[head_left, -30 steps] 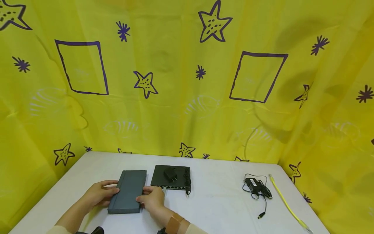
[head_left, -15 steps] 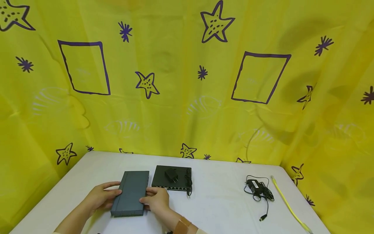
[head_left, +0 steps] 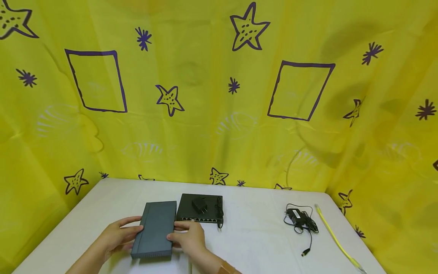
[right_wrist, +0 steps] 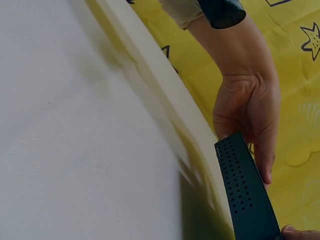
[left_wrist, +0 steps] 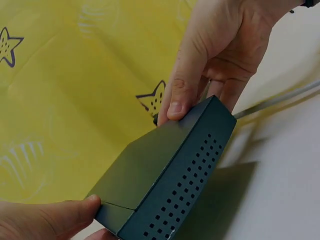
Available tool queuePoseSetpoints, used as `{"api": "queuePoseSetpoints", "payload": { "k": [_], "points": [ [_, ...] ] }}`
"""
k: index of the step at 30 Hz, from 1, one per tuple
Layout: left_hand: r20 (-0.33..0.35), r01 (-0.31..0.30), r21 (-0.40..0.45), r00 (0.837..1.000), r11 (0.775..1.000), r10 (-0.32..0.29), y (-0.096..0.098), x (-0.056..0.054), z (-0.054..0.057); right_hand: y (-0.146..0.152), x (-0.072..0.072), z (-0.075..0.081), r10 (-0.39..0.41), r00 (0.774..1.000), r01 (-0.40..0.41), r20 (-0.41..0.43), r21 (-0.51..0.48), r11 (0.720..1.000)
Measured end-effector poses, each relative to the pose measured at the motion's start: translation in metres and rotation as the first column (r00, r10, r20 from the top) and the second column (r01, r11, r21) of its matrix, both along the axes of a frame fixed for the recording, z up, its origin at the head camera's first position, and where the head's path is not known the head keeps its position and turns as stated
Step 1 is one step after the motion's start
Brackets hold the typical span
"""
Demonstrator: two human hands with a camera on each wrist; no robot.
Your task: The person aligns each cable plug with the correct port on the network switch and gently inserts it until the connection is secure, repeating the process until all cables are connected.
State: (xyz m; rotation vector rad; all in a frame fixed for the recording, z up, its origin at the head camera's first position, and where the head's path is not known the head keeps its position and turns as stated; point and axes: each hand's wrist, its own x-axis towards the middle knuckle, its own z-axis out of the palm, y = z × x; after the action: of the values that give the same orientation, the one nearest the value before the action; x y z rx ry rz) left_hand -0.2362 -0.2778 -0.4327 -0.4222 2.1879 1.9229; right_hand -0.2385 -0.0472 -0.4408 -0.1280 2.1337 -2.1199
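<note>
My two hands hold a flat blue-grey network switch (head_left: 155, 229) by its long sides, its near end tilted up over the white table and casting a shadow there. My left hand (head_left: 118, 236) grips the left side with the thumb on top; my right hand (head_left: 189, 236) pinches the right side. Rows of square vent holes mark the end face, which fills the middle of the left wrist view as part of the switch (left_wrist: 185, 180). Behind my right hand lies a black network switch (head_left: 184, 207) with a row of ports, a black plug adapter (head_left: 199, 204) on its top.
A light grey cable (left_wrist: 280, 100) runs over the table beside the held switch. Farther right lie a black power adapter with its coiled cord (head_left: 297, 217) and a yellow network cable (head_left: 335, 236). A yellow curtain (head_left: 205, 152) closes off the table's back and sides.
Both hands have shifted the blue-grey switch slightly right and towards me. It has come up off the table, showing more of its vented end face.
</note>
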Motion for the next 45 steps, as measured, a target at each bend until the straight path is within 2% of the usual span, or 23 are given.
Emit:
{"api": "queuePoseSetpoints", "payload": {
  "k": [9,14,19,26,31,41,45],
  "points": [
    [-0.039,-0.011,-0.006,0.999,1.000,0.011,0.025,0.009,0.000,0.027,0.008,0.002,0.037,0.999,-0.038,-0.026,-0.026,0.999],
    [-0.051,-0.018,-0.030,0.999,0.999,0.016,0.039,0.013,0.004,0.040,0.011,0.003,0.040,0.998,-0.042,-0.043,-0.046,0.998],
    [-0.067,-0.027,-0.018,0.997,0.999,0.025,0.050,0.017,0.007,0.049,0.013,0.004,0.028,0.996,-0.031,-0.082,-0.034,0.999],
    [-0.101,0.035,0.011,0.994,0.999,-0.034,0.066,0.022,0.010,0.069,0.015,0.009,0.034,0.997,-0.034,-0.074,-0.001,0.999],
    [-0.115,0.041,0.027,0.993,0.999,-0.037,0.081,0.023,0.012,0.087,0.017,0.011,0.033,0.998,-0.033,-0.053,-0.006,0.999],
    [-0.142,0.103,0.093,0.986,0.990,-0.090,0.106,0.024,0.011,0.119,0.020,0.015,0.040,0.999,-0.040,-0.026,0.012,0.999],
    [-0.166,0.126,0.111,0.980,0.986,-0.107,0.116,0.024,0.013,0.130,0.021,0.017,0.037,0.999,-0.037,0.013,0.009,0.999]
  ]
}}
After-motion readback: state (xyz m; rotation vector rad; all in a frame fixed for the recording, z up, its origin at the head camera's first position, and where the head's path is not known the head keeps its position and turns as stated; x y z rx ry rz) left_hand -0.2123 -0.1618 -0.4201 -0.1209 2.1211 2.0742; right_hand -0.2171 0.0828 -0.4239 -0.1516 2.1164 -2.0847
